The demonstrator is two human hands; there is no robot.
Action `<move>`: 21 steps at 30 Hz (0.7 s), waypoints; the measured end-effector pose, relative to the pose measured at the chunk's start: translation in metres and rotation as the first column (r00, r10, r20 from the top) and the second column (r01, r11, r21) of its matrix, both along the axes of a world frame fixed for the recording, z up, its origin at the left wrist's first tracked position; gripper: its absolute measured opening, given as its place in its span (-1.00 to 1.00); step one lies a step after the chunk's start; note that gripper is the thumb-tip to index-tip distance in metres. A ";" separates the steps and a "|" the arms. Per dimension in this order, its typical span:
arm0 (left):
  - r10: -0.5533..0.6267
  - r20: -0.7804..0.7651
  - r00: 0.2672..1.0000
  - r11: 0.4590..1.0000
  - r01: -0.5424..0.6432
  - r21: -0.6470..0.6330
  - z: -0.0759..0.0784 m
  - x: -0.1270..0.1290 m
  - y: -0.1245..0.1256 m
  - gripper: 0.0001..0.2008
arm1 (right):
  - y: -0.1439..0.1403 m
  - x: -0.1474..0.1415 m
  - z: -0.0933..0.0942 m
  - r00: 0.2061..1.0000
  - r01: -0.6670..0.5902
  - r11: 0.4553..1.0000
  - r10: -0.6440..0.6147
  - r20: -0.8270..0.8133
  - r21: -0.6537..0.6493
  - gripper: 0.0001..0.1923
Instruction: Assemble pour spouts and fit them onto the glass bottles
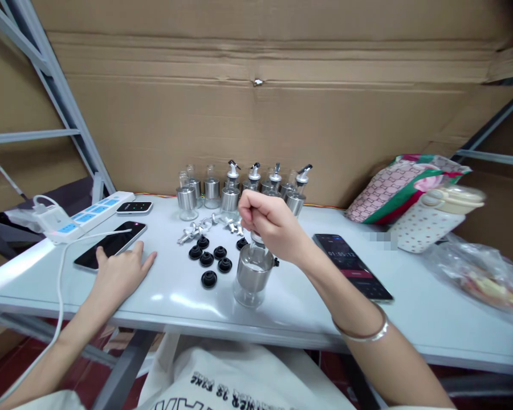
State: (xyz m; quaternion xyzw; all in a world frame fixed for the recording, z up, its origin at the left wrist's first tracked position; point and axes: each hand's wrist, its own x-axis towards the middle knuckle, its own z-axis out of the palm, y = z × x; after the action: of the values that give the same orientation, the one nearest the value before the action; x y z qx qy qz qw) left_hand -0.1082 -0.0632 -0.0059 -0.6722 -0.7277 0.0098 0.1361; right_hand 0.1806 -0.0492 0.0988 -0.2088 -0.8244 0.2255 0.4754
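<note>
A glass and steel oil bottle (252, 276) stands on the white table (282, 307) in front of me. My right hand (269, 223) is closed around the top of this bottle, covering its neck and whatever sits on it. My left hand (120, 271) lies flat on the table, fingers spread, its fingertips on a black phone (111, 244) with a cable plugged in. Between my hands lie several black rubber stoppers (209, 261) and several loose metal pourer spouts (205, 226).
Several more bottles (243, 191), some with spouts fitted, stand in a row at the back by the cardboard wall. A power strip (94, 214) and small black device (134, 208) are far left. A second phone (353, 265) lies right, beyond it bags (404, 188) and a plastic-wrapped tray (487, 279).
</note>
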 end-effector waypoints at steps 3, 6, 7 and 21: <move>-0.011 -0.063 0.998 1.000 0.010 -0.004 0.002 0.002 -0.001 -0.53 | 0.004 0.001 -0.001 0.998 -0.057 0.995 0.055 -0.020 -0.080 -0.80; -0.032 -0.129 0.991 0.999 0.031 -0.012 0.003 0.004 -0.002 -0.54 | 0.009 0.003 -0.002 0.990 -0.138 0.969 0.130 -0.051 -0.204 -0.80; -0.039 -0.139 0.989 0.999 0.036 -0.021 0.003 0.005 -0.003 -0.54 | 0.010 0.003 -0.002 0.989 -0.147 0.963 0.139 -0.053 -0.228 -0.80; 0.042 0.044 0.998 0.996 -0.038 -0.081 0.001 -0.001 0.005 -0.55 | 0.005 0.002 0.001 0.988 -0.145 0.955 0.123 -0.096 -0.259 -0.80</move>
State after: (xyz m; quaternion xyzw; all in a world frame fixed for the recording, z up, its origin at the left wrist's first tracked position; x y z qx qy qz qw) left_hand -0.1092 -0.0579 -0.0046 -0.6623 -0.7430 0.0263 0.0923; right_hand 0.1824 -0.0446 0.0995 -0.2050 -0.7797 0.3733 0.4590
